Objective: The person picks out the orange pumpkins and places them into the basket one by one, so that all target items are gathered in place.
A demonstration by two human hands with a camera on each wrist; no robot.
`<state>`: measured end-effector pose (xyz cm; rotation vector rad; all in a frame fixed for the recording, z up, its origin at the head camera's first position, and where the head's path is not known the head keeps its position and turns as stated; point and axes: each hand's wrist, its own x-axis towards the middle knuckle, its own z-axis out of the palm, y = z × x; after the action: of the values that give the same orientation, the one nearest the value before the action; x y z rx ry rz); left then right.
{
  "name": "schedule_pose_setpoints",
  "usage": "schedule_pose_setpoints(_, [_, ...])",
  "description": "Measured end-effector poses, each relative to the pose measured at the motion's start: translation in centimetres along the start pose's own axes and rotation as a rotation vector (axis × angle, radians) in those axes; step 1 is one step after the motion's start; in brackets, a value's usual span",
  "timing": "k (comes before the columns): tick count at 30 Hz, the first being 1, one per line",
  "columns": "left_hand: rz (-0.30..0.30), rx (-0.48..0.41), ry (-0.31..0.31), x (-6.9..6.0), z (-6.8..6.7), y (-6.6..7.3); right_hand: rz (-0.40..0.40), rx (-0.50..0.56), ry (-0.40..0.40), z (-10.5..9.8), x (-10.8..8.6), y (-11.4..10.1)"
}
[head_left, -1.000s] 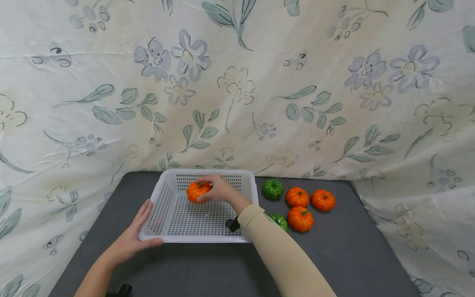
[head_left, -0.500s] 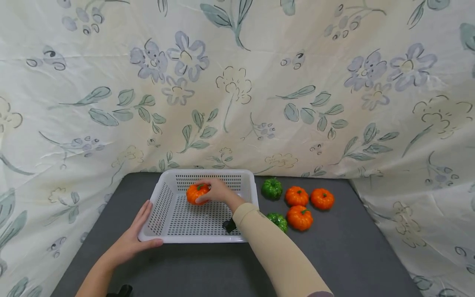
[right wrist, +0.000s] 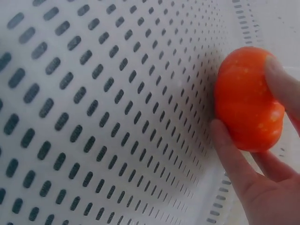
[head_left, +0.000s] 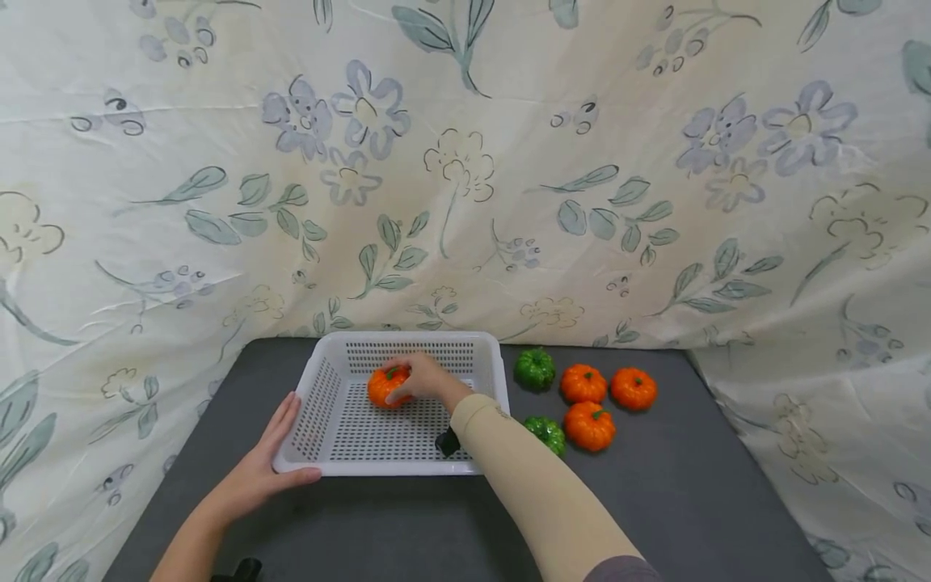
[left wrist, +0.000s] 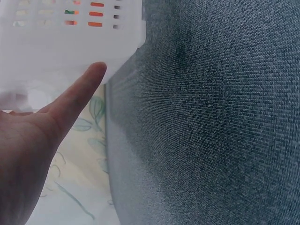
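Observation:
My right hand (head_left: 427, 380) holds a small orange pumpkin (head_left: 382, 391) with a green stem inside the white plastic basket (head_left: 385, 469). In the right wrist view the thumb and fingers are round the pumpkin (right wrist: 248, 101), which is low against the slotted basket floor (right wrist: 117, 117). Whether all its weight rests on the floor I cannot tell. My left hand (head_left: 256, 475) lies at the basket's front left corner, fingers along the left side and thumb along the front. Its straight thumb touches the wall in the left wrist view, where the other fingers are mostly hidden.
Right of the basket, on the dark grey table (head_left: 676, 485), sit a green pumpkin (head_left: 534, 369), another green one (head_left: 545, 434) close to my right sleeve (head_left: 538, 485), and three orange pumpkins (head_left: 589, 426). A floral cloth (head_left: 465, 226) hangs behind the table.
The pumpkin and my right hand have come down slightly inside the basket. My left hand stays at the corner. The pumpkins on the table have not moved.

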<state>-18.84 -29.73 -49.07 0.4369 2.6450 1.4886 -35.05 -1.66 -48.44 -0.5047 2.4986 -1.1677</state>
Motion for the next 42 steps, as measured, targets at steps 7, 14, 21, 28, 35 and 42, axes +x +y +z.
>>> schedule_pose_setpoints(7, [0.011, 0.017, 0.025, -0.2, 0.8, -0.3, -0.018, -0.014, -0.015, 0.4, -0.3, 0.3])
schedule_pose_setpoints(14, [0.028, 0.008, 0.038, -0.6, 1.3, -0.8, 0.000, 0.023, -0.047, 0.5, -0.6, 0.4])
schedule_pose_setpoints(21, [0.017, 0.029, 0.031, -0.5, 1.5, -0.9, -0.003, 0.027, -0.068, 0.2, -0.8, 0.5])
schedule_pose_setpoints(28, [0.020, 0.024, 0.035, -0.5, 1.1, -0.6, -0.005, 0.037, -0.081, -1.3, -1.1, -0.1])
schedule_pose_setpoints(35, [0.029, 0.022, 0.025, -0.8, 1.1, -0.8, -0.067, 0.049, -0.085, -2.6, -1.5, -1.0])
schedule_pose_setpoints(42, [0.015, 0.025, 0.020, -0.7, 1.0, -0.7, -0.109, 0.101, -0.053, -3.5, -2.6, -2.4])
